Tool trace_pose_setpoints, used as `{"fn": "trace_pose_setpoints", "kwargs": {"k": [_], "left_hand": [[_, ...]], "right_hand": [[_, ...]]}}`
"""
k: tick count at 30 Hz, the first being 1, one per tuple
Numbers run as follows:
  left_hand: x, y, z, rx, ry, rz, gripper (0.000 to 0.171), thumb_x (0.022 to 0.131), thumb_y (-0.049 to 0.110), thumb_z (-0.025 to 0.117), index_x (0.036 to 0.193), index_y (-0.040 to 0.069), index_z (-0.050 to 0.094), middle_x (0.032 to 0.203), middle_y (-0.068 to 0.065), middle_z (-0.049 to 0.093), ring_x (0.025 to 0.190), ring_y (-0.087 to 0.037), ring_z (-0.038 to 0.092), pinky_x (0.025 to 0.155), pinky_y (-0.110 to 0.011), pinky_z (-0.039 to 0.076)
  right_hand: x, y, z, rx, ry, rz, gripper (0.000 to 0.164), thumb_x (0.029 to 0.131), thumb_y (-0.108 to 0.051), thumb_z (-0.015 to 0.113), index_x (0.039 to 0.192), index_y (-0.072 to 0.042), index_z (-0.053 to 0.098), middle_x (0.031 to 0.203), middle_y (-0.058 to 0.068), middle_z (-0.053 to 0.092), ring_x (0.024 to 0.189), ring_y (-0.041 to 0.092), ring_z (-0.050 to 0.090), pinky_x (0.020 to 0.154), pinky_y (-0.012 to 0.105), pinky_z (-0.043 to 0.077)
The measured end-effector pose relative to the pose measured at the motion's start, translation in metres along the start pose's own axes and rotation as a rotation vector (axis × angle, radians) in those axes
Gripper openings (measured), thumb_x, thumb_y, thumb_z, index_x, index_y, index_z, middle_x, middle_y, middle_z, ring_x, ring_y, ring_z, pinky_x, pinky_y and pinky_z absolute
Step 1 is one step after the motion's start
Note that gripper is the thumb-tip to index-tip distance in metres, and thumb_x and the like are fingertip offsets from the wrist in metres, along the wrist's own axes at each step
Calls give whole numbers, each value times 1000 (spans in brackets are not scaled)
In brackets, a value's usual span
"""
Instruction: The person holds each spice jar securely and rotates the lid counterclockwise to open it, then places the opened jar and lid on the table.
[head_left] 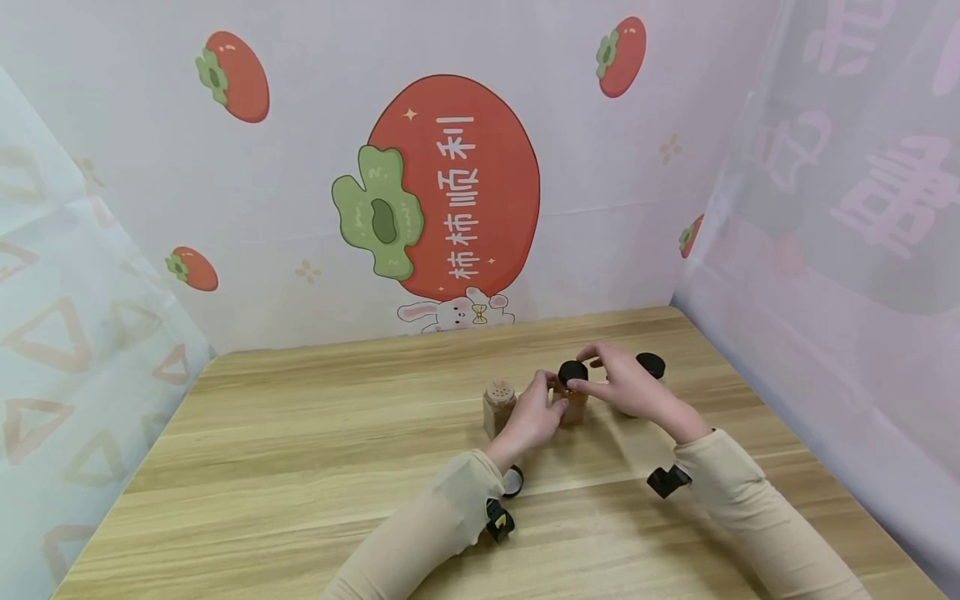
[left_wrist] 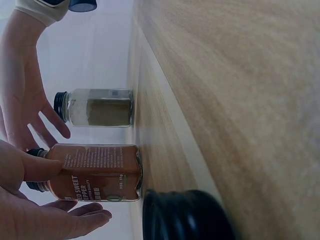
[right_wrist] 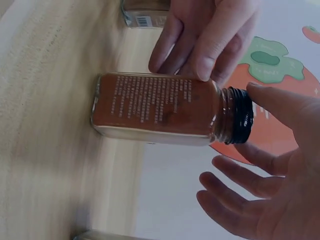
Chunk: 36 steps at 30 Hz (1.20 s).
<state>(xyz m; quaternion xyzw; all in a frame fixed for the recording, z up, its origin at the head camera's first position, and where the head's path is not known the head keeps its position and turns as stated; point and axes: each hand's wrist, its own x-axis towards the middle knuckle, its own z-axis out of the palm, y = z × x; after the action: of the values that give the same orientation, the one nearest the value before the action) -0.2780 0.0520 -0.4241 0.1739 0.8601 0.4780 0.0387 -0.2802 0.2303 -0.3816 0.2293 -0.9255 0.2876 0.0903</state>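
Note:
A glass spice jar of red-brown powder, its label partly reading "sweet pepper", stands upright on the table. My left hand holds the jar's body from the left, thumb on one side and fingers on the other. From the right, my right hand pinches the black screw cap between thumb and forefinger, while its other fingers stay spread in the right wrist view. The cap sits on the jar's neck. Just left of my left hand is another spice jar, uncapped, with a perforated shaker top.
A loose black cap lies by my left forearm, its pale inside showing. A capped jar of olive-brown powder stands on the right, partly behind my right hand in the head view. Printed cloth walls border the wooden table.

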Motion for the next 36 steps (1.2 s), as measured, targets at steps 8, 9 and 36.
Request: {"fn": "trace_pose_setpoints", "kwargs": {"k": [8, 9, 36], "left_hand": [[-1, 0, -1, -1, -3, 13, 33, 95, 15, 55, 126, 8, 45, 132, -12, 54, 127, -25, 48, 106, -41, 39], [0, 0, -1, -3, -4, 10, 34, 95, 15, 55, 127, 8, 45, 132, -12, 54, 128, -25, 48, 106, -41, 39], [1, -1, 1, 3, 0, -4, 34, 95, 16, 55, 127, 9, 45, 132, -12, 54, 127, -25, 48, 105, -41, 40]], "right_hand": [[0, -3, 2, -19, 33, 54, 46, 86, -33, 69, 115, 0, 54, 113, 16, 61, 106, 38, 60, 89, 49, 50], [0, -4, 1, -20, 33, 54, 46, 86, -33, 70, 115, 0, 54, 113, 16, 62, 106, 38, 60, 88, 49, 50], [4, -5, -13, 8, -102, -48, 36, 89, -14, 66, 121, 1, 58, 122, 22, 56, 106, 37, 61, 85, 47, 52]]}}
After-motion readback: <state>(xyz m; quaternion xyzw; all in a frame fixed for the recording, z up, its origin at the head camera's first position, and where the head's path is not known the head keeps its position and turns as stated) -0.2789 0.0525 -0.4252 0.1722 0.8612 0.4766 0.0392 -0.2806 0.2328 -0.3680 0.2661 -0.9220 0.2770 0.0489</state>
